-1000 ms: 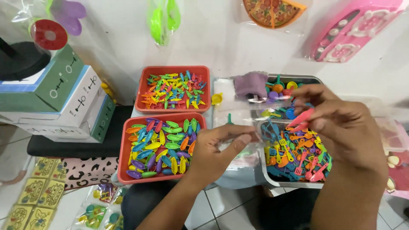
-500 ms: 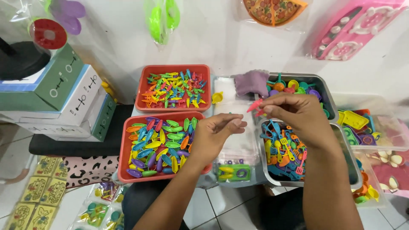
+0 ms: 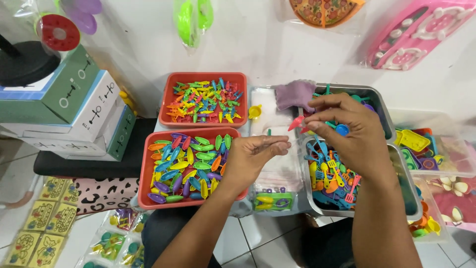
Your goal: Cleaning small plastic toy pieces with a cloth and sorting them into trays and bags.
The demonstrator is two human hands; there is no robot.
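My left hand (image 3: 255,154) pinches the top edge of a small clear plastic bag (image 3: 280,171), held over a pile of clear bags. My right hand (image 3: 349,131) holds a small red plastic toy piece (image 3: 296,122) at its fingertips, just right of the bag's mouth. Under the right hand stands a metal tray (image 3: 406,183) full of small coloured toy utensils (image 3: 332,181). Left of my left hand sits a red tray (image 3: 145,183) with coloured spoon-shaped pieces (image 3: 186,166). Behind it, a second red tray (image 3: 203,121) holds small coloured pieces (image 3: 204,101).
Stacked cardboard boxes (image 3: 74,114) stand at the left on a black bench (image 3: 89,164). A purple cloth (image 3: 296,93) lies at the back. Clear bins of toys (image 3: 426,146) sit at the right. Packed toy bags (image 3: 270,201) lie near me; packaged toys hang on the wall (image 3: 411,30).
My right hand has lifted out of the metal tray with a red piece and moved left toward the bag in my left hand. The left hand has stayed nearly still.
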